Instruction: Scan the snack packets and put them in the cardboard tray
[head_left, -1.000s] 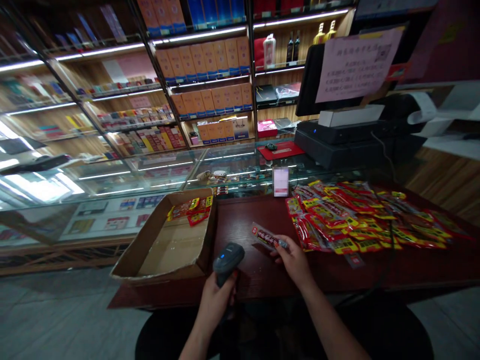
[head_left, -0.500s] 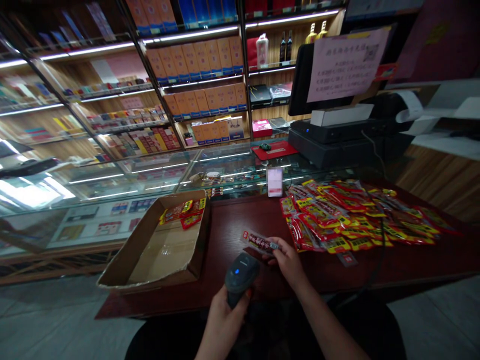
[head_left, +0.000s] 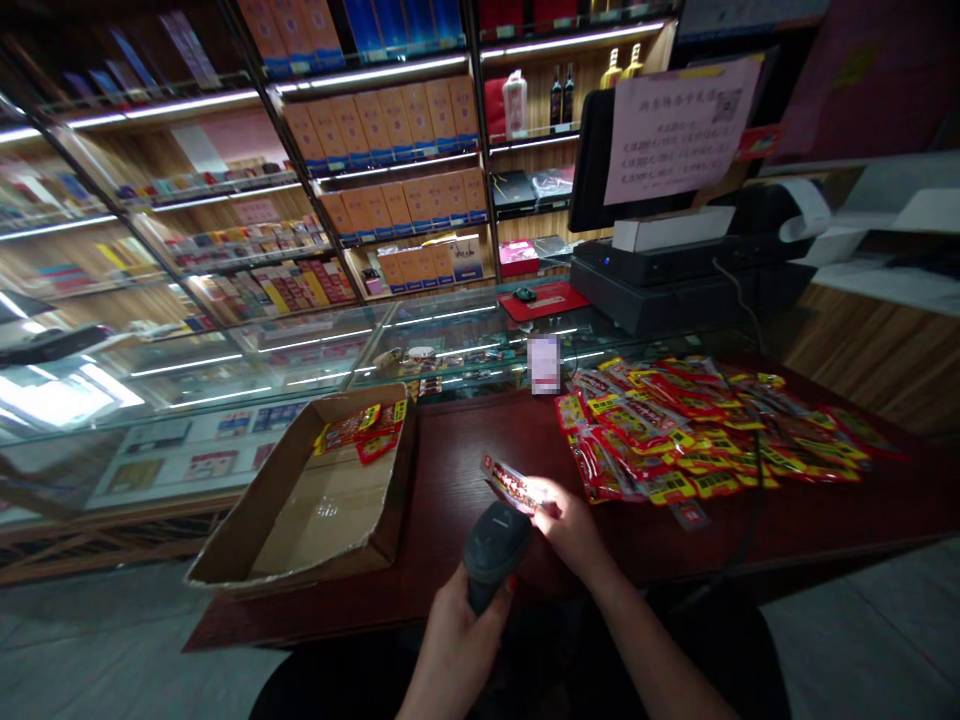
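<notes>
Since the earlier frame, the scanner (head_left: 495,543) has shifted nearer the right hand (head_left: 566,525), the small packet (head_left: 514,485) has tipped to a steeper angle, and its face has turned from dull to brightly lit; the blue light on the scanner's head no longer shows.

Our left hand (head_left: 465,625) is wrapped around the scanner's handle, though some of its fingers are hidden beneath. Our right hand pinches the near end of the packet between thumb and fingers, leaving the far end free above the tabletop (head_left: 465,440). The scanner's head is just beside the packet; we cannot tell whether they touch.

We judge the step in hand to be reading the packet's code. The next move probably calls for keeping both hands steady, with the packet face turned to the light, until the code registers.

To our right lies a heap of packets (head_left: 675,420) in red and yellow wrappers. To our left, the cardboard box (head_left: 322,520) holds a few red packets (head_left: 367,430) at its far end.
</notes>
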